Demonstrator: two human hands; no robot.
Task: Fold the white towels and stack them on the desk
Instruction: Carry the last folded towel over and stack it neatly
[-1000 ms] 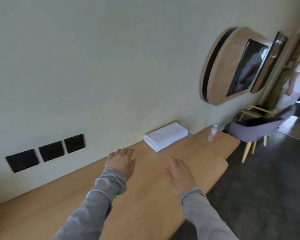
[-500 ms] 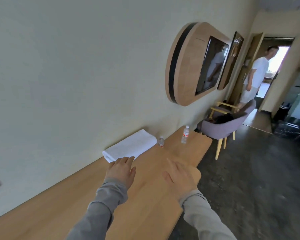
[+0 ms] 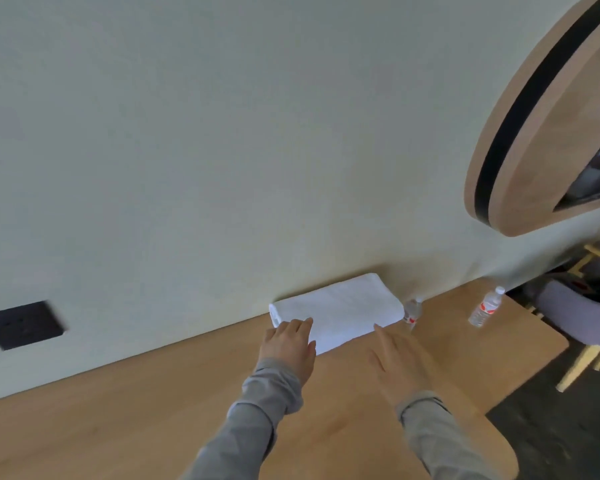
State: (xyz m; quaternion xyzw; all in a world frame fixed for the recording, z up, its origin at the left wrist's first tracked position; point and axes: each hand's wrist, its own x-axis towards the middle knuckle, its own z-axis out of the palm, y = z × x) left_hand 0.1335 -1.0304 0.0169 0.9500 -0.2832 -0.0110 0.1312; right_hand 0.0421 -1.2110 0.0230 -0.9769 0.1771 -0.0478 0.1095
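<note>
The white towel [image 3: 336, 311] lies folded into a thick rectangle on the wooden surface [image 3: 125, 410], with its long far side against the wall [image 3: 222, 133]. Both hands are stretched toward it and neither holds anything. The left hand [image 3: 288, 344] is flat with straight fingers, its fingertips over the near left corner of the towel. From this angle I cannot tell if they press on the cloth or only hover above it. The right hand [image 3: 400, 358] is also flat and relaxed, its fingertips just before the near right edge, apart from the cloth. The step seems to be taking or squaring this folded towel with two hands. To do it well, each hand should go to one short end and the fingers should slide under the lowest layer, with the thumbs on top, so that all layers lift together and the fold does not open. The right side needs care, because a small bottle [image 3: 412, 311] stands just beside the right end of the towel and a wide sweep of the hand may knock it over. A larger bottle [image 3: 485, 308] stands further right, well apart, and it is probably no danger. Soft cloth sags in the middle, so the hands should stay level and move slowly
</note>
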